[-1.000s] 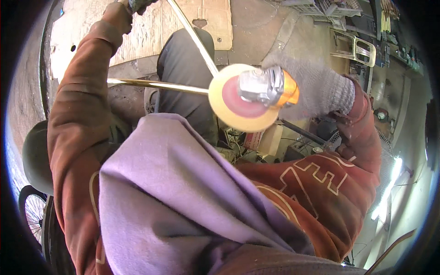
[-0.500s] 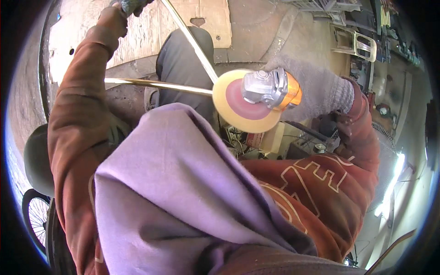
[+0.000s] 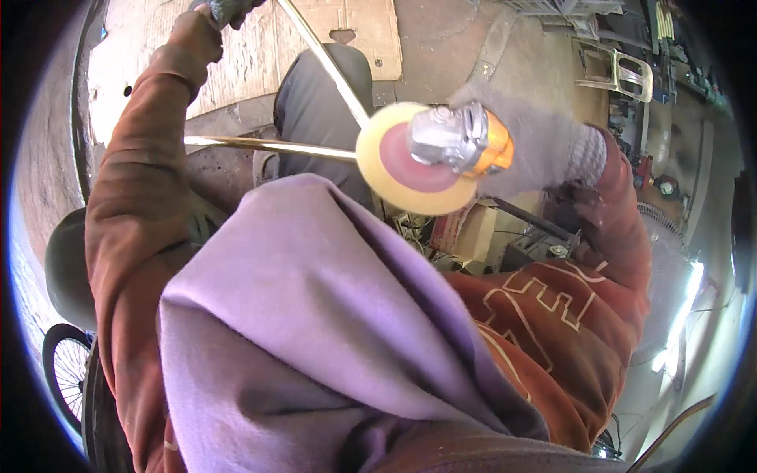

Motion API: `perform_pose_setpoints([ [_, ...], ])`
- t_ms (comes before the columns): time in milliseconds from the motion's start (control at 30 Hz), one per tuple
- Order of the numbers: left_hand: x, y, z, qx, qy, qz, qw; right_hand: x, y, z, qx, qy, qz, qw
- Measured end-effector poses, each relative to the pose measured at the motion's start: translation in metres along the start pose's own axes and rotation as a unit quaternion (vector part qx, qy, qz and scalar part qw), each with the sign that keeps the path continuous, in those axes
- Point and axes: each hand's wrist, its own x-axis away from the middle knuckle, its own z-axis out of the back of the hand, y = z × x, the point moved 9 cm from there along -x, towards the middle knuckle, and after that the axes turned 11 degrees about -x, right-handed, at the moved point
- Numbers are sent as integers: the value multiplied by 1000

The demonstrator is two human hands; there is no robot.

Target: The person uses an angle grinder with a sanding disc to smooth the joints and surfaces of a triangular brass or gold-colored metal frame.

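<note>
My right hand, in a grey knitted glove, grips an angle grinder with a silver head and an orange body. Fitted to it is a round disc, yellowish outside and pinkish red toward its middle. The disc overlaps the ends of two shiny metal tubes that come together behind it, so their contact is hidden. Far up on the left, at the picture's edge, my left hand is closed in a grey glove around something that I cannot make out.
Cardboard lies on the floor beyond my knee. A purple cloth hangs over my front. Toward the right are a pale plastic chair and a fan guard; a spoked wheel shows at lower left.
The grinder and my right hand have shifted slightly left and away from me along the tubes. My left hand has hardly moved.
</note>
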Motion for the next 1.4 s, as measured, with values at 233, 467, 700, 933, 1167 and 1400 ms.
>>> perform_pose_setpoints([
  [233,5,9,-7,-11,-15,8,1000,-9,-36,7,152,7,18,988],
  [467,3,7,-6,-10,-20,16,1000,-10,-53,-10,203,-59,-33,977],
  [700,5,12,-11,-10,-31,13,999,-19,-61,-5,226,-83,-60,969],
  [933,1,13,-5,-11,-28,16,999,-37,-66,13,249,-32,-31,968],
  [1167,1,18,-6,-16,-36,14,999,-29,-54,8,153,-57,-21,986],
  [1400,2,16,-6,-24,-47,29,998,-32,-35,15,96,-30,16,995],
])
